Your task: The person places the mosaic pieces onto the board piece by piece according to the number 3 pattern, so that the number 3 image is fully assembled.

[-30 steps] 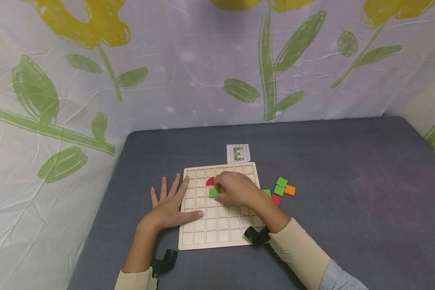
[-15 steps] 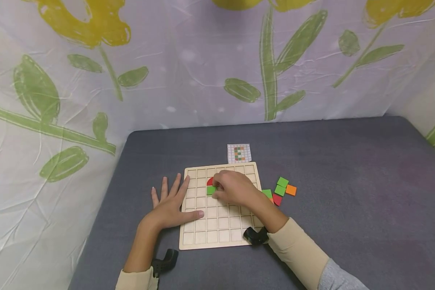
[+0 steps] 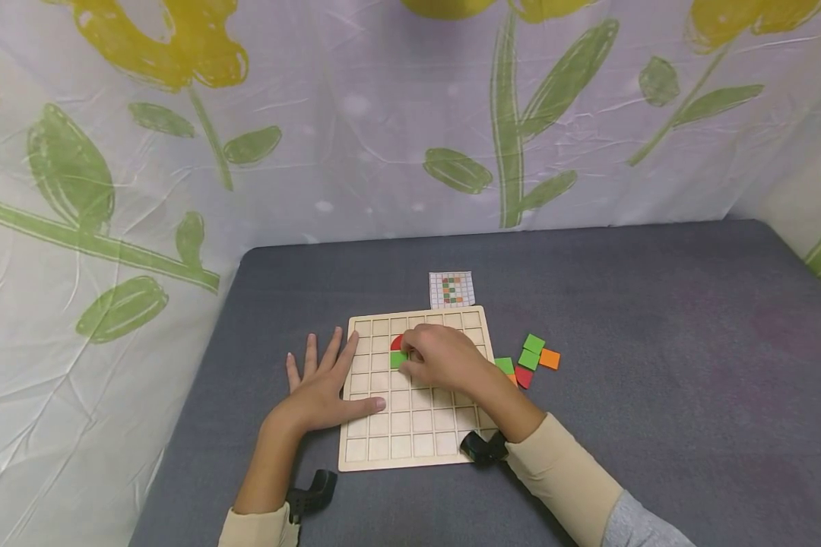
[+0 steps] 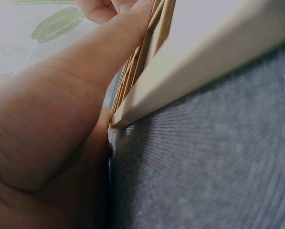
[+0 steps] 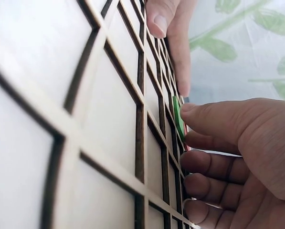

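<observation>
My right hand (image 3: 443, 355) is over the wooden grid board (image 3: 389, 463), its thumb and curled fingers pinching a green square tile (image 3: 397, 360). In the right wrist view the thumb lies against the edge of this green tile, which sits slightly tilted over a grid cell. Directly behind it a red rounded tile (image 3: 396, 343) lies in a cell, partly covered by the fingers. My left hand (image 3: 320, 395) rests spread at the board's left edge, thumb on the grid, fingers on the table beside it.
Right of the board lie loose tiles: green squares (image 3: 528, 358), an orange square (image 3: 549, 358) and a red rounded one (image 3: 523, 377), some partly hidden by the right forearm. A printed pattern card (image 3: 451, 289) lies behind the board on the grey table (image 3: 643, 365).
The green tile has shifted slightly left and back, up against the red tile, with the right hand following. Over the last half second almost nothing moves. The left hand stays in place.
</observation>
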Demonstrator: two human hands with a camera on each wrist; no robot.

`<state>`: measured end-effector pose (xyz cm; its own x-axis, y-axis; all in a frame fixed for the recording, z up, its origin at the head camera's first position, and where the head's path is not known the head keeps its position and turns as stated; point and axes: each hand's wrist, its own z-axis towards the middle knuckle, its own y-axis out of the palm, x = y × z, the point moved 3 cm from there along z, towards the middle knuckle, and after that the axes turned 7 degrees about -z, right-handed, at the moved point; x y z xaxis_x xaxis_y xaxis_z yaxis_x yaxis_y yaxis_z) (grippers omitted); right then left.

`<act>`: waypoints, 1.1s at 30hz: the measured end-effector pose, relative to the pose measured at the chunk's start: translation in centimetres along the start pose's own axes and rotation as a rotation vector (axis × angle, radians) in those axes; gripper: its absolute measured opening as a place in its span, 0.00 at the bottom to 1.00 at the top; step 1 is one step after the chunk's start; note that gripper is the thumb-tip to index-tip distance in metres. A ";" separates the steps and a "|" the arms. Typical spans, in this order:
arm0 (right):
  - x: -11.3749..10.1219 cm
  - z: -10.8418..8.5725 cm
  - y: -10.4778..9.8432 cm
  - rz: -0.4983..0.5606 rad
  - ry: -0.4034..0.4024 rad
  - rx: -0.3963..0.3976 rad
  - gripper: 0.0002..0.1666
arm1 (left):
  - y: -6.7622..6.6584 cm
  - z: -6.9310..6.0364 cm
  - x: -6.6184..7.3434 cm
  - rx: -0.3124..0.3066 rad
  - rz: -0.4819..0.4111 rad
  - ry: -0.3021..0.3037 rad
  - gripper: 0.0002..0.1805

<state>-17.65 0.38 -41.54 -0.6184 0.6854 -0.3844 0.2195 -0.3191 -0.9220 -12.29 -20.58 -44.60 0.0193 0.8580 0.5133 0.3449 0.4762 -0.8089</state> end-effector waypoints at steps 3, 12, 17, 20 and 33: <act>0.0 -0.3 -0.1 0.012 -0.027 0.024 0.03 | 0.1 0.0 0.0 0.000 -0.005 0.000 0.66; -0.1 -1.8 -0.6 -0.025 -0.219 0.115 0.06 | 0.0 0.0 -0.1 0.008 -0.016 0.006 0.66; 0.2 -3.0 -1.0 -0.001 -0.274 0.110 0.04 | 0.2 0.1 -0.3 0.012 -0.033 0.011 0.66; 0.5 -3.8 -1.4 0.007 -0.277 0.113 0.05 | 0.3 0.0 -0.4 0.013 -0.036 0.007 0.66; 4.5 -7.7 -4.3 -0.007 -0.107 0.073 0.12 | 0.2 0.2 -0.4 -0.003 -0.031 0.001 0.67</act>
<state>-15.57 9.87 -39.71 -0.6978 0.6152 -0.3668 0.1615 -0.3638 -0.9174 -12.38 -20.76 -44.98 0.0093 0.8424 0.5387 0.3479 0.5023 -0.7916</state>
